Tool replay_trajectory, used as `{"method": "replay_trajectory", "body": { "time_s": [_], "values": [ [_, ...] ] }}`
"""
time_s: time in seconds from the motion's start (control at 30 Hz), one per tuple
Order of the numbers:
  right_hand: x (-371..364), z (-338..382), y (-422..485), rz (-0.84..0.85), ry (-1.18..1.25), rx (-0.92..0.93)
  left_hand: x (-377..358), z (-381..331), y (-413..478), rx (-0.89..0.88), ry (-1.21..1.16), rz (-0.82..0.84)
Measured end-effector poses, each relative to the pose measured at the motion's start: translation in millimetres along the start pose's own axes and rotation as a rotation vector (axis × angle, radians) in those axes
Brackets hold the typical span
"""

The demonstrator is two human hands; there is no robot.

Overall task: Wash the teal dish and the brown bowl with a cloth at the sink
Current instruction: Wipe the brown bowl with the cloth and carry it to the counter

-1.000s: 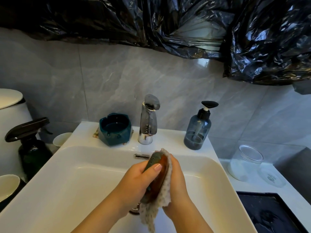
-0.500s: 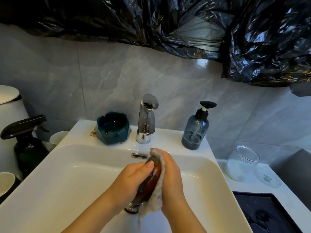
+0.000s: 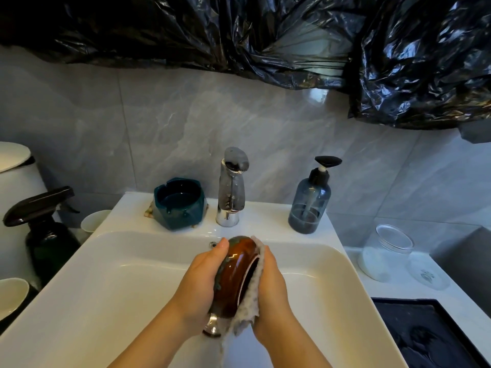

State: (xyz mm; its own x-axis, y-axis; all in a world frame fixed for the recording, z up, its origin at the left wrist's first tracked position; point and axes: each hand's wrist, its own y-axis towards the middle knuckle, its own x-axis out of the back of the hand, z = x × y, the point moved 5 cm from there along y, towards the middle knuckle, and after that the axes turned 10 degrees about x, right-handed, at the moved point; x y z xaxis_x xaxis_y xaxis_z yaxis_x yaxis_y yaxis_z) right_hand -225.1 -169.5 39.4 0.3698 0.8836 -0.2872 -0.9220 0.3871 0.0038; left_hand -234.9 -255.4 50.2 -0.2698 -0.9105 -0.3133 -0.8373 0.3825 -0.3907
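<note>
Over the sink [image 3: 119,288] the left hand [image 3: 199,285] curls round the bowl [image 3: 236,272], held on edge, the right hand [image 3: 271,285] cupping the cloth [image 3: 252,296] against its 3 o'clock side; stiff, probably slippery and breakable, best gripped by the rim; the dish [image 3: 179,201] sits at 11 o'clock.

One wide-angle head-worn view looks forward and down from close above the sink [image 3: 127,282], facing the tiled wall [image 3: 186,123] at 12 o'clock, with the tap [image 3: 230,193] centred.
</note>
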Motion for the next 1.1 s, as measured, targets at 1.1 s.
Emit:
{"method": "replay_trajectory", "body": {
  "time_s": [1.1],
  "values": [
    [4.7,-6.0,-0.7,0.047,-0.082,-0.068,-0.8,-1.3,3.3,0.022,-0.017,-0.182]
  ]
}}
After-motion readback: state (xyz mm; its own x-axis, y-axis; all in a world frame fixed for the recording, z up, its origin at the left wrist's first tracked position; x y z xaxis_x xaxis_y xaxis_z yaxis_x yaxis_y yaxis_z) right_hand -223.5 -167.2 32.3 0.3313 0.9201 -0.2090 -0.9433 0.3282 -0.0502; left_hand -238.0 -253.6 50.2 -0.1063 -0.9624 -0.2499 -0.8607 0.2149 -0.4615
